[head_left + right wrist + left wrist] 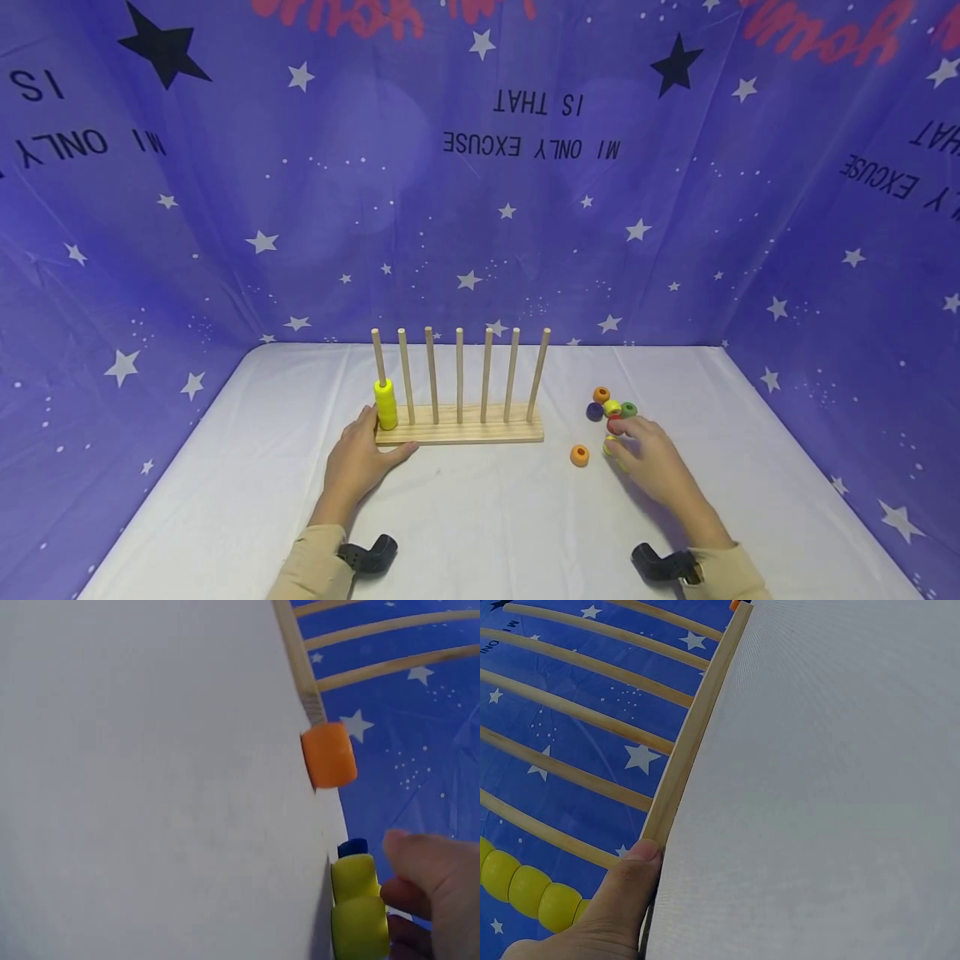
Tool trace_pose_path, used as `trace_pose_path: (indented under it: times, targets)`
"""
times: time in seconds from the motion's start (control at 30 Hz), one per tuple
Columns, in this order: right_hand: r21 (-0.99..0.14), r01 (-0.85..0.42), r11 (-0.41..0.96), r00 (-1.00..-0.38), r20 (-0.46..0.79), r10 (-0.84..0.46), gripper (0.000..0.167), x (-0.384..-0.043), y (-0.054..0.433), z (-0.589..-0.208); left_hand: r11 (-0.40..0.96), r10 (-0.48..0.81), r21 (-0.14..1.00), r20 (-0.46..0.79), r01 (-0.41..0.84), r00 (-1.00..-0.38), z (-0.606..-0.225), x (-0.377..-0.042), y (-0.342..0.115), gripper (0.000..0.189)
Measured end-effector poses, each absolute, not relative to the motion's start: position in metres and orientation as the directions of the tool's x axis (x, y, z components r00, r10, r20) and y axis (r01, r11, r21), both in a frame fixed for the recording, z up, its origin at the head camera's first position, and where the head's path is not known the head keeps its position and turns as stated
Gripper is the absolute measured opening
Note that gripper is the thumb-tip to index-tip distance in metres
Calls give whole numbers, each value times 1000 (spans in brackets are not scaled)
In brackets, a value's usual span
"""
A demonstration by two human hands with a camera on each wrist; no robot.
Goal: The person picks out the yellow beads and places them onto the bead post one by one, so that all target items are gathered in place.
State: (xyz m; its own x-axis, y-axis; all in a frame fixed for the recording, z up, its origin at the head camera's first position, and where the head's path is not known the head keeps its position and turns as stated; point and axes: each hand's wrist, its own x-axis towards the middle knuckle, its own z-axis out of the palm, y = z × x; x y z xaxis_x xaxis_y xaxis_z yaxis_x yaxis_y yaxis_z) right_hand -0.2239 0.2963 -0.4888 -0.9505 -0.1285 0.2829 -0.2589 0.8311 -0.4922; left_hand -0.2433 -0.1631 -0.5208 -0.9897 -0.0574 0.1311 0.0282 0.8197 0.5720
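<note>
Pale wood forms the wooden rack (465,429), whose left end is gripped by the left hand (356,462): the thumb is laid along the front edge of the base, and the fingers are placed at the end, partly hidden. Just beside them, a stack of yellow beads (386,406) is threaded on the leftmost of seven upright rods.

Well to the right of the rack, loose beads are scattered on the white cloth (480,517). The right hand (656,462) is held over the near side of this group, its thumb and forefinger parted. By the forefinger a red bead (615,425) is partly covered; by the thumb, two yellow beads are seen in the right wrist view (360,928), just beside the bent fingers. Whether any bead is touched cannot be told. An orange bead (579,455) is set apart on the rack's side.
</note>
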Motion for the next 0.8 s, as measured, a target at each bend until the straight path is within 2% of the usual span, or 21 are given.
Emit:
trace_pose_path:
  times: [0.3, 0.8]
  targets:
    - [-456, -239, 857, -948, 302, -103, 35, -227, 298, -506, 823, -59, 568, 132, 27, -989, -521, -244, -163, 107]
    - [-475, -189, 859, -964, 258, -69, 40, -228, 299, -513, 819, -59, 574, 122, 22, -991, -523, -245, -164, 110]
